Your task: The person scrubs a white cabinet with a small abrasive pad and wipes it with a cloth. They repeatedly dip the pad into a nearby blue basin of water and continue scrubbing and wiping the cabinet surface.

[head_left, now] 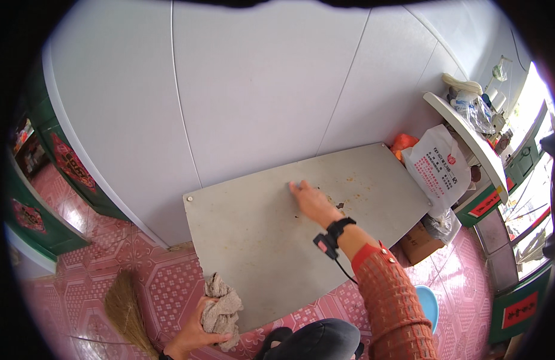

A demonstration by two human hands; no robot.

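Note:
A grey rectangular tabletop (268,234) lies below me, with yellowish stains and a few dark bits on its right half. My right hand (312,202) reaches over its middle; the fingertips are at the surface beside a small greyish thing, and I cannot tell whether they grip it. A black strap with a small cabled device is on that wrist. At the near left corner, my left hand (203,326) is closed around a crumpled beige cloth (221,310), which hangs partly over the table's edge.
A pale panelled wall (259,90) borders the table's far side. On the right are a white plastic bag (437,166), a cardboard box (419,243), a cluttered white shelf (470,130) and a blue basin (427,308). A straw broom (126,310) rests on the pink tiled floor at left.

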